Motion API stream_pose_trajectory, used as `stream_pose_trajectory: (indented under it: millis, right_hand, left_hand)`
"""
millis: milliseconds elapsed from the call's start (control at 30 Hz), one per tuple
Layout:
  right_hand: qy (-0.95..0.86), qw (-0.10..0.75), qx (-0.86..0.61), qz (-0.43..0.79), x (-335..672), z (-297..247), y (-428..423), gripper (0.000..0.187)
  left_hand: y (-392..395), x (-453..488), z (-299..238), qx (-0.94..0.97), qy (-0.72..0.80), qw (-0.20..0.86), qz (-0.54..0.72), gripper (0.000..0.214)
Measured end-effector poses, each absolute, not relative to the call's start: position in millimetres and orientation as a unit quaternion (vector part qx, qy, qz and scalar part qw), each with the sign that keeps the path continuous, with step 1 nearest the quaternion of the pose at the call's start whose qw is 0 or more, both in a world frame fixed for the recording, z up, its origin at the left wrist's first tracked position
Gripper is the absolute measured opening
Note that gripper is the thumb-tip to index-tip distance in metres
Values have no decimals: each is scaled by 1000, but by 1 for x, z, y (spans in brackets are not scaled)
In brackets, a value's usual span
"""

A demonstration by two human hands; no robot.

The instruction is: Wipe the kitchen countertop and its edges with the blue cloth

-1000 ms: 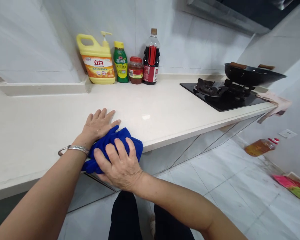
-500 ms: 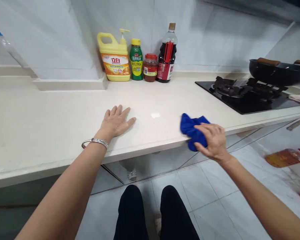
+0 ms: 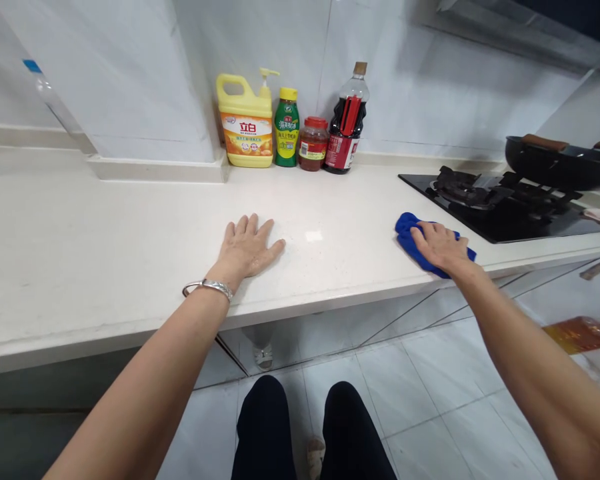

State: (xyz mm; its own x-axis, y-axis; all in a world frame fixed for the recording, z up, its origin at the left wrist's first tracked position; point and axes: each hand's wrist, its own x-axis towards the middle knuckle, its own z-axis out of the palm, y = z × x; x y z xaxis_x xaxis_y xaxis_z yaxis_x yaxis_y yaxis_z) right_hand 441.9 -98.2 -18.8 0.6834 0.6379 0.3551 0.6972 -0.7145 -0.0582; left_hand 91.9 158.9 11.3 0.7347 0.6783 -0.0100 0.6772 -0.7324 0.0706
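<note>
My left hand lies flat on the white countertop with its fingers spread and nothing in it; a silver bangle circles that wrist. Over to the right, my right hand presses a crumpled blue cloth onto the counter near its front edge. The fingers rest over the cloth and hide part of it. Its far side comes close to the corner of the black gas stove.
Along the wall stand a yellow detergent jug, a green bottle, a red-lidded jar and a dark sauce bottle. A black wok sits on the stove. A bottle of amber liquid is at lower right.
My right hand has carried the blue cloth from the counter's front edge, where it hung partly over, to the right and back onto the top. My left hand stays planted; the view has shifted slightly.
</note>
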Motion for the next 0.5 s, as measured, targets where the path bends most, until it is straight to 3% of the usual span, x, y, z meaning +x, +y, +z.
stream_pose_trajectory:
  millis: [233, 500]
  right_hand:
    - [-347, 63, -934, -57, 375, 7, 1, 59]
    - [-579, 90, -810, 11, 256, 24, 104, 65]
  left_hand:
    - [165, 95, 10, 929, 367, 28, 24, 68]
    - [187, 99, 3, 931, 364, -8, 21, 66]
